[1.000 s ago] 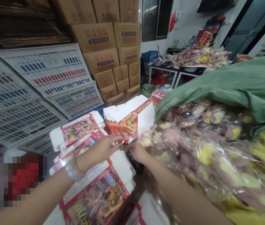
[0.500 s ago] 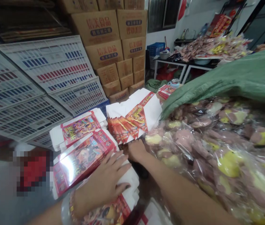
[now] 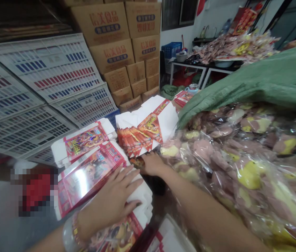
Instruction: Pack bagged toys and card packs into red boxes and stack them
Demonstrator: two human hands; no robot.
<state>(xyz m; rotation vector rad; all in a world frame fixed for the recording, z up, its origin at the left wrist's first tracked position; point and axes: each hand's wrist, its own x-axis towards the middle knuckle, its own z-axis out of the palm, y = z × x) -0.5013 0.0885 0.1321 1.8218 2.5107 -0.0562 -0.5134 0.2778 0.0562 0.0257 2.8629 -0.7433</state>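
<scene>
Resting left hand (image 3: 111,199), open, on flat printed cartons (image 3: 90,178); right hand (image 3: 151,164) grip unclear.

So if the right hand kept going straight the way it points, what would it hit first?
Probably the bundle of flat white-and-red printed cardboard cartons, right at the fingertips of the right hand; depth is unclear, so they may already touch.

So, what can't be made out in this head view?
- What lies under the right hand: the hand covers it.
- The lower carton stack: cut off by the bottom edge.
- The red item at lower left: pixelated.
- What lies beneath the green sack: the sack hides it.
</scene>
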